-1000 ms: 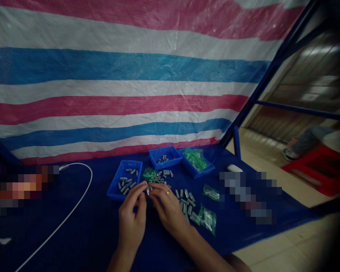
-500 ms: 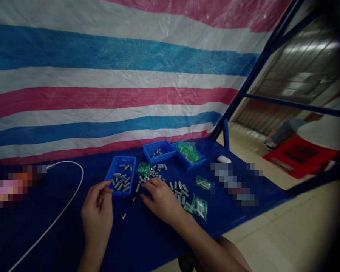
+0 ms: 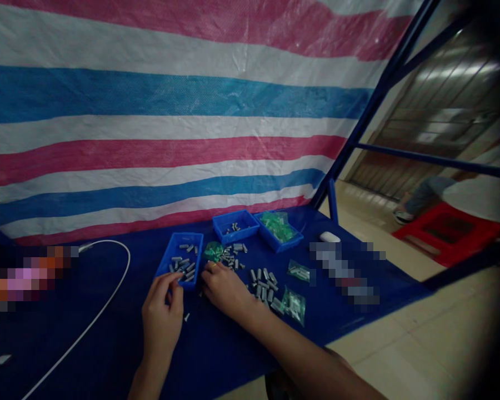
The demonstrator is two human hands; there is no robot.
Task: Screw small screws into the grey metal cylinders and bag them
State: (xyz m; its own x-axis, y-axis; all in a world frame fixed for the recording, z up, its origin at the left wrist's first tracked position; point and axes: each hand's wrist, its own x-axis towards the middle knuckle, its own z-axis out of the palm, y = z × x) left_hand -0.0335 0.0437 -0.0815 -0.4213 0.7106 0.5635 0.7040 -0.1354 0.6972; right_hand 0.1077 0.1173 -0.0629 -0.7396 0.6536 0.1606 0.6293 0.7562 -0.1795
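My left hand is at the near edge of a blue tray that holds several grey metal cylinders. Its thumb and forefinger come close together in a pinch; anything between them is too small to make out. To the right of that tray, my right hand reaches down with bent fingers drawn together over the blue tabletop. Whatever its fingertips hold is hidden. Just beyond it are loose small screws and a green plastic bag. One single screw lies between my hands, nearer me.
More metal cylinders lie right of my right hand, beside small clear bags. Behind stand a blue tray with a few screws and another with green bags. A white cable curves at left. A striped sheet hangs behind.
My left hand has moved right, its fingertips now over the tray's near edge. My right hand has drawn slightly left with its fingers closing together. The view has shifted a little.
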